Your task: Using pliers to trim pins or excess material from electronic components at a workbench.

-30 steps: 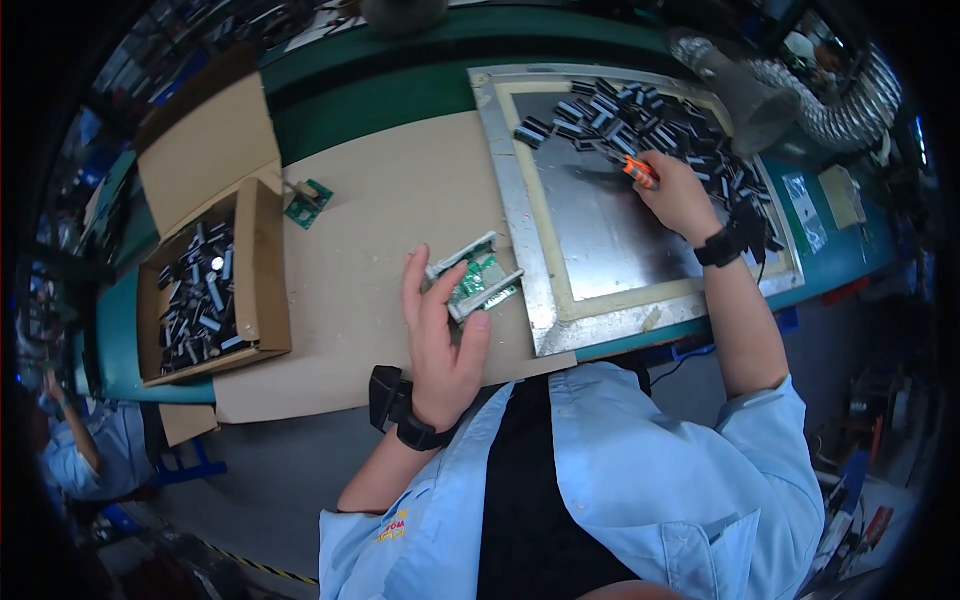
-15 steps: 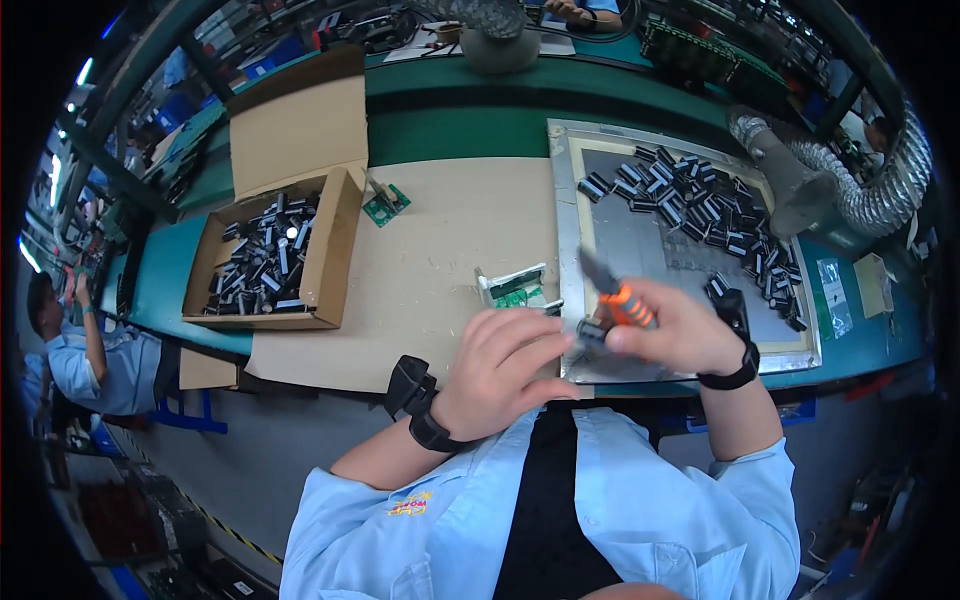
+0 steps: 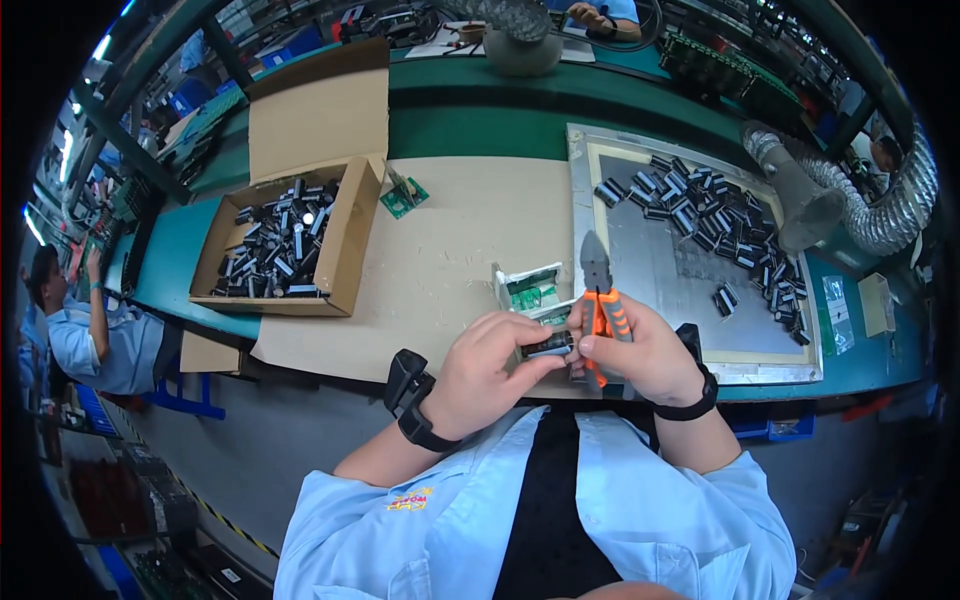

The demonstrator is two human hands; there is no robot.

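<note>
Between the left grip (image 3: 488, 370) and the right grip (image 3: 650, 352) sits a dark cylindrical part (image 3: 546, 346); half a second ago it was at the right fingertips, with the pliers (image 3: 597, 280) swung outward. Both hands now meet at it, judged a shift to two-handed handling. The left grip is pinched closed on the part; the right is clamped round the orange-handled pliers, fingertips at the part's end. Just beyond the left grip: a green board (image 3: 538, 298). Right of the right grip: piled cylinders (image 3: 705, 212). Well left: a cardboard box (image 3: 348, 255).
</note>
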